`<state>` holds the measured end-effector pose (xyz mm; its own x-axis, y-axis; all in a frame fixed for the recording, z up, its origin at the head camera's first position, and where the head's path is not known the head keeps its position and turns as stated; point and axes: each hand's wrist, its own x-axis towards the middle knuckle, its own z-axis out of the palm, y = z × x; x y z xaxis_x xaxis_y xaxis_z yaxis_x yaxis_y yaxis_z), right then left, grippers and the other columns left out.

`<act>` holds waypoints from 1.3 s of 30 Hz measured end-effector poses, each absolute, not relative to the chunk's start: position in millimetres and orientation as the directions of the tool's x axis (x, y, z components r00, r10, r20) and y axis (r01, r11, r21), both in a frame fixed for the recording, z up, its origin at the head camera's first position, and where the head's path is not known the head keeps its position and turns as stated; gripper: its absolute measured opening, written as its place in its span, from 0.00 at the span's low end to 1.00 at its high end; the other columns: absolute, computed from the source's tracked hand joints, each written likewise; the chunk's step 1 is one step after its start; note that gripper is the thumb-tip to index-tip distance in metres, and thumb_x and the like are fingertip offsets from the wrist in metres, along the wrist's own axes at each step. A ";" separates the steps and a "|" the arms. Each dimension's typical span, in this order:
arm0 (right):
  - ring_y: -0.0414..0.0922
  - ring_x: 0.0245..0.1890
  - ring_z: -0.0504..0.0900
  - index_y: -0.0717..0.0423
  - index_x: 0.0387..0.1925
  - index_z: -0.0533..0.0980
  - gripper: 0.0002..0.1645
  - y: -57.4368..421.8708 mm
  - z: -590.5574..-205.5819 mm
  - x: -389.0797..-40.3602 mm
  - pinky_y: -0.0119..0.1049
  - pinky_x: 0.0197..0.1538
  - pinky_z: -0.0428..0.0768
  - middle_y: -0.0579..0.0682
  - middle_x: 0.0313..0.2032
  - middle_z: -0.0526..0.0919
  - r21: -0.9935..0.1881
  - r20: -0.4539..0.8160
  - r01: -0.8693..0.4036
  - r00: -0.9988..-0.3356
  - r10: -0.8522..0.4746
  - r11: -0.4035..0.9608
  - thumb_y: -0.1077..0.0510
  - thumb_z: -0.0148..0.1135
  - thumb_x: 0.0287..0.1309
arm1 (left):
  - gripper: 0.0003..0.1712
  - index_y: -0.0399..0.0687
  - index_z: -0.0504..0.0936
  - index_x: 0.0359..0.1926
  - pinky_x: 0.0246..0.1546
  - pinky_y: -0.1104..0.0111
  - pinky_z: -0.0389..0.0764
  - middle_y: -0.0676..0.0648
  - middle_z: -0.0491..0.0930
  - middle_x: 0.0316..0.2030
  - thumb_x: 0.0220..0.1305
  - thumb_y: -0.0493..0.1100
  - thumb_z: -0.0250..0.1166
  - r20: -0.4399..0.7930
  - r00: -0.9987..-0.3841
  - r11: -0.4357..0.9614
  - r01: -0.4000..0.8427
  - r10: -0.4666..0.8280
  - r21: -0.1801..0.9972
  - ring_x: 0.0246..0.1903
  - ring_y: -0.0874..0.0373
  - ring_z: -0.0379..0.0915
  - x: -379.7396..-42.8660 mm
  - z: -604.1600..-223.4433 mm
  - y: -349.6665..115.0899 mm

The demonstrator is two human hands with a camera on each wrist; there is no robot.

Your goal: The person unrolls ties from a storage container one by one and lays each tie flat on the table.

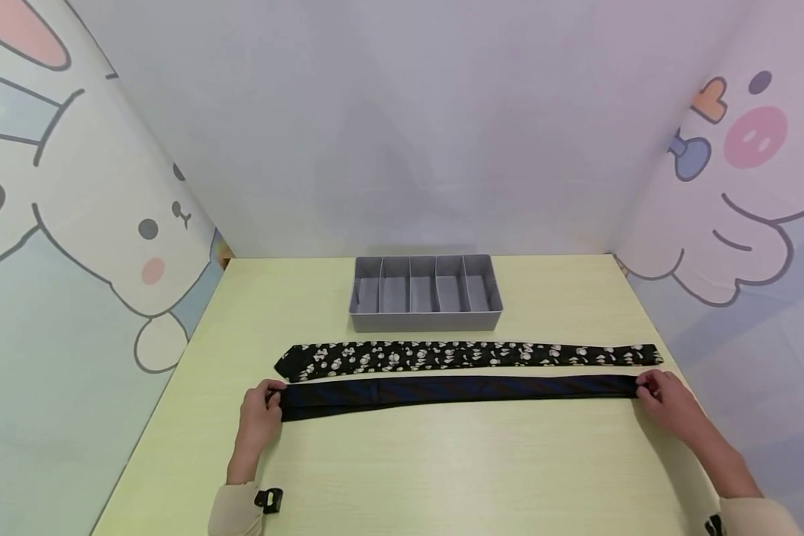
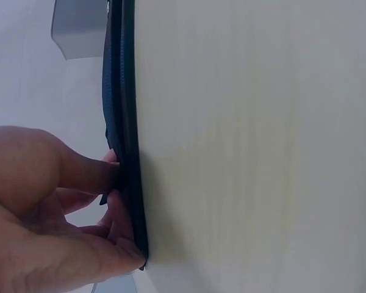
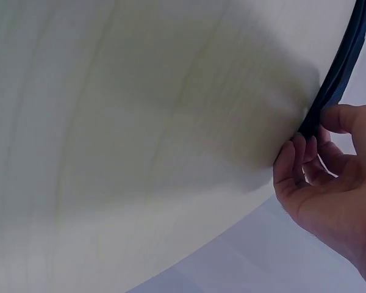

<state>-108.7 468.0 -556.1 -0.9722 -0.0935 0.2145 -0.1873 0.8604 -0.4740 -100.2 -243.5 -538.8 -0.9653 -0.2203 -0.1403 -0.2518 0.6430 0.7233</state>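
A dark blue striped necktie (image 1: pixel 469 388) lies stretched out sideways on the table, its wide part to the left. My left hand (image 1: pixel 261 413) pinches the wide left end between thumb and fingers; the left wrist view shows the layered dark cloth (image 2: pixel 127 122) in that grip. At the narrow right end, my right hand (image 1: pixel 670 402) pinches the tie, and in the right wrist view its thumb and fingers close on the dark strip (image 3: pixel 335 79). Just beyond it lies a black necktie with a pale pattern (image 1: pixel 435 356), roughly parallel, touched by neither hand.
A grey plastic box (image 1: pixel 425 321) with several compartments stands at the back middle of the pale wooden table (image 1: pixel 455 469). Cloth walls with cartoon animals rise on the left (image 1: pixel 94 246) and right (image 1: pixel 723 246), and a plain wall (image 1: pixel 409 134) stands behind.
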 end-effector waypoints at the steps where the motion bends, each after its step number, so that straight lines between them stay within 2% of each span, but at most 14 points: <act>1: 0.29 0.28 0.66 0.69 0.35 0.75 0.04 468.5 -556.3 -109.0 0.33 0.29 0.69 0.52 0.29 0.74 -0.480 0.214 -0.190 -0.972 -0.096 0.856 0.74 0.59 0.57 | 0.14 0.28 0.76 0.54 0.47 0.49 0.69 0.29 0.69 0.48 0.73 0.25 0.48 -0.139 -0.965 0.644 -0.252 -0.221 0.723 0.45 0.39 0.65 -100.2 -538.8 -243.4; 14: 0.27 0.26 0.67 0.69 0.35 0.75 0.03 469.8 -556.0 -111.6 0.30 0.29 0.69 0.52 0.29 0.76 -0.521 0.188 -0.151 -0.980 -0.060 0.840 0.72 0.60 0.58 | 0.13 0.29 0.77 0.53 0.39 0.58 0.68 0.34 0.71 0.41 0.73 0.26 0.51 -0.114 -0.967 0.656 -0.240 -0.229 0.716 0.38 0.44 0.67 -100.0 -537.3 -244.7; 22: 0.26 0.26 0.70 0.68 0.41 0.75 0.07 469.7 -544.7 -105.1 0.29 0.30 0.70 0.52 0.32 0.78 -0.553 0.101 -0.054 -0.995 0.003 0.831 0.67 0.62 0.65 | 0.11 0.31 0.78 0.52 0.34 0.63 0.70 0.38 0.75 0.37 0.73 0.28 0.54 -0.121 -0.963 0.653 -0.254 -0.243 0.714 0.33 0.50 0.69 -103.1 -537.1 -246.9; 31: 0.20 0.29 0.71 0.70 0.46 0.76 0.12 474.4 -543.3 -104.0 0.28 0.30 0.75 0.59 0.36 0.82 -0.578 0.072 -0.023 -0.997 0.023 0.815 0.64 0.65 0.66 | 0.08 0.29 0.79 0.47 0.33 0.63 0.72 0.38 0.78 0.34 0.71 0.30 0.58 -0.104 -0.956 0.661 -0.265 -0.273 0.702 0.32 0.49 0.73 -103.9 -529.2 -247.0; 35: 0.19 0.30 0.70 0.68 0.47 0.77 0.16 471.8 -540.0 -101.5 0.29 0.29 0.76 0.60 0.38 0.83 -0.580 0.061 0.019 -0.996 0.066 0.814 0.58 0.66 0.69 | 0.08 0.28 0.80 0.46 0.34 0.62 0.72 0.37 0.78 0.33 0.70 0.30 0.60 -0.084 -0.958 0.674 -0.254 -0.276 0.694 0.32 0.49 0.74 -104.2 -528.7 -247.0; 37: 0.18 0.30 0.69 0.66 0.46 0.78 0.17 471.0 -538.4 -100.3 0.29 0.28 0.76 0.59 0.39 0.83 -0.583 0.069 0.042 -0.992 0.101 0.811 0.54 0.67 0.69 | 0.07 0.28 0.80 0.45 0.34 0.62 0.72 0.38 0.78 0.33 0.69 0.30 0.60 -0.067 -0.959 0.683 -0.243 -0.274 0.689 0.31 0.48 0.74 -104.7 -529.3 -247.1; 39: 0.18 0.31 0.69 0.64 0.46 0.79 0.17 470.3 -538.3 -100.1 0.27 0.29 0.75 0.52 0.38 0.84 -0.594 0.094 0.052 -0.987 0.133 0.803 0.52 0.67 0.68 | 0.07 0.29 0.80 0.44 0.35 0.61 0.72 0.38 0.78 0.33 0.68 0.30 0.61 -0.047 -0.961 0.694 -0.230 -0.273 0.683 0.32 0.48 0.74 -105.7 -529.6 -247.3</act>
